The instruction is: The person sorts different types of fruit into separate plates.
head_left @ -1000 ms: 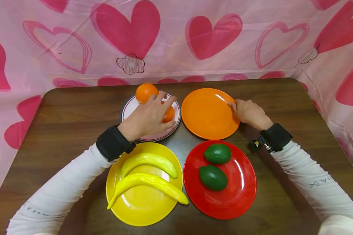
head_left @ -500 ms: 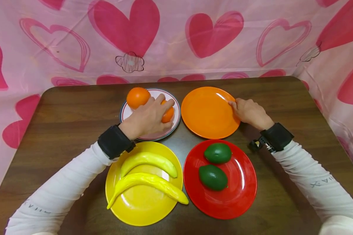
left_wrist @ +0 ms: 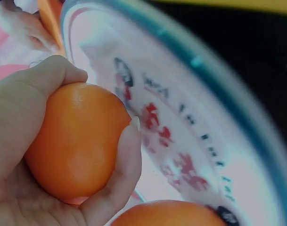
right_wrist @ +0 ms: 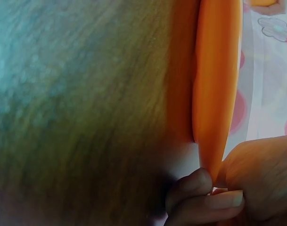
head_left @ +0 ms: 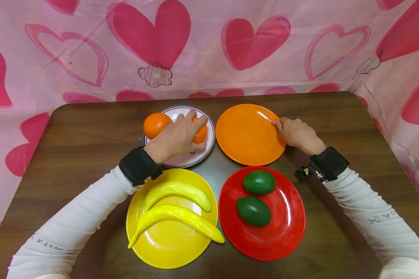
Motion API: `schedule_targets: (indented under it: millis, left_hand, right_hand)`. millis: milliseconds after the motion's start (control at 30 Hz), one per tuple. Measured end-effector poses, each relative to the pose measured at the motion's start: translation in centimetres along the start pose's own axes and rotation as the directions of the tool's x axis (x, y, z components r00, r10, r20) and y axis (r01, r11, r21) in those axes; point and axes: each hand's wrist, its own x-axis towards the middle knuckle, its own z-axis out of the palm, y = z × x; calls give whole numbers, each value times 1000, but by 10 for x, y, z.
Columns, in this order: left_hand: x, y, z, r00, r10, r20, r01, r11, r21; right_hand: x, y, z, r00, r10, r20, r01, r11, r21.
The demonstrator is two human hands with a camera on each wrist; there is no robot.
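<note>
Comparing the head view with the second before: the loose round orange fruit [head_left: 154,124] has rolled from the far rim of the white round plate with the blue-and-red edge [head_left: 205,150] to its left rim, where it overhangs the table. My left hand [head_left: 176,137] has stayed curled over the second round orange fruit [head_left: 200,134], which lies on the right half of that plate. I judge that my grip on this fruit is set and that it has not yet been lifted. My right hand [head_left: 298,133] has not moved; it pinches the right rim of the bare glossy orange round plate [head_left: 246,133].

Left wrist view: thumb and fingers [left_wrist: 116,175] wrap the held fruit [left_wrist: 75,141] just above the plate's printed face [left_wrist: 200,141]. The other fruit [left_wrist: 169,214] shows at the lower edge, near the held one.

Right wrist view: fingertips [right_wrist: 207,200] clamp the orange plate's edge [right_wrist: 216,84], seen edge-on above the table [right_wrist: 86,108].

Surface: a dark brown wood-grain table [head_left: 73,131] with rounded far corners. Near me, a yellow round plate [head_left: 167,252] carries two yellow bananas [head_left: 176,217], and to its right a red round plate [head_left: 286,232] carries two dark green avocados [head_left: 255,197].

Room: a pink plastic sheet printed with red hearts [head_left: 209,42] screens the far side and both flanks.
</note>
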Motion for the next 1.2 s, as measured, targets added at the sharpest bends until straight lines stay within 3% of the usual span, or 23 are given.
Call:
schedule_targets:
  millis: [367,600,933,1200]
  left_hand:
    - [15,16,-26,995,55,-79,-59,998,-38]
    - [33,34,-39,997,80,-13,-81,994,-78]
    - [71,68,-31,990,111,85,-107,993,-44]
    - [90,83,-16,976,110,188,-103,994,-43]
  right_hand:
    - [-1,0,0,1000,4,16,-5,1000,9]
    - [-1,1,0,1000,10,17,-11,1000,23]
    - [2,1,2,1000,16,25,-16,1000,9]
    - [3,1,2,999,22,28,-22,1000,-7]
